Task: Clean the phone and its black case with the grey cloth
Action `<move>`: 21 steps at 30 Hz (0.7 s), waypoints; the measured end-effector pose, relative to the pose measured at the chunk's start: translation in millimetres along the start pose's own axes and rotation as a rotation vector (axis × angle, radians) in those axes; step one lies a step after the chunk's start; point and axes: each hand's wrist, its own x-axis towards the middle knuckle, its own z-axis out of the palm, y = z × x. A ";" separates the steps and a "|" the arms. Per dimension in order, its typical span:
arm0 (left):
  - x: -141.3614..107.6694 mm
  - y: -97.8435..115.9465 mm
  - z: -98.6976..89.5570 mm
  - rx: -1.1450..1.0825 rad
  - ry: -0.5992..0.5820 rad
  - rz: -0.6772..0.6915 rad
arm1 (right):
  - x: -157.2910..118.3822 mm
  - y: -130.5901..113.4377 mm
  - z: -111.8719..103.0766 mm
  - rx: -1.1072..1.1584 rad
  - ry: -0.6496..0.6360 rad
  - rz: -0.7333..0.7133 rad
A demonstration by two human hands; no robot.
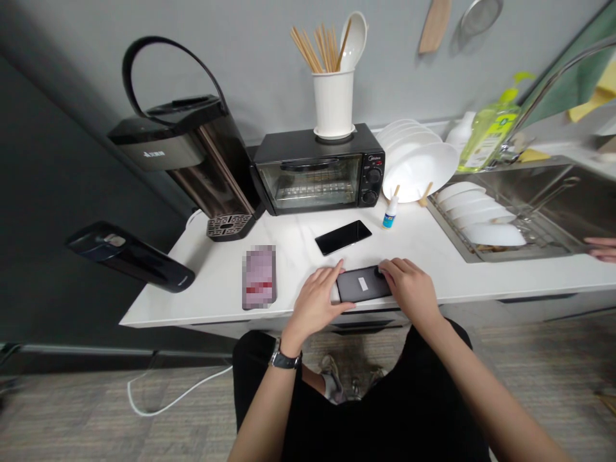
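Against the grey wall: white counter (298,247). Right end has the steel sink (529,257), white bowls (481,208) inside. Left end: tall water dispenser (212,170). Black toaster oven (317,183) next to it, utensil pot (333,102) on top, white plates (421,170) racked just right. Dark flask (139,263) far left.

Left hand (312,298): thumb and forefinger wide apart, bracketing the left end of the dark grey phone (346,285), touching both long edges. Right hand (411,289): fingers together, curled over the phone's right end at a dark round spot; can't tell if they pinch or just press. Phone sits at the counter's front edge. Another person's hand (604,249) at the sink, finger state unclear.

Black phone (344,237) lies behind the grey one. Pixelated pink item (260,276) left of the hands. Smallest: white-and-blue bottle (389,215), near the plates; white label (362,283) on the grey phone.
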 end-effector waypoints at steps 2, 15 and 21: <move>0.3 -1.1 1.7 -0.004 0.002 0.002 | 5.0 -22.4 6.9 0.041 -0.004 -0.062; -1.6 -2.2 3.7 -0.027 0.041 0.003 | -27.0 -39.7 11.5 0.486 0.018 -0.246; -0.2 0.8 2.1 -0.002 0.027 -0.001 | -58.2 20.8 2.9 0.202 0.132 -0.095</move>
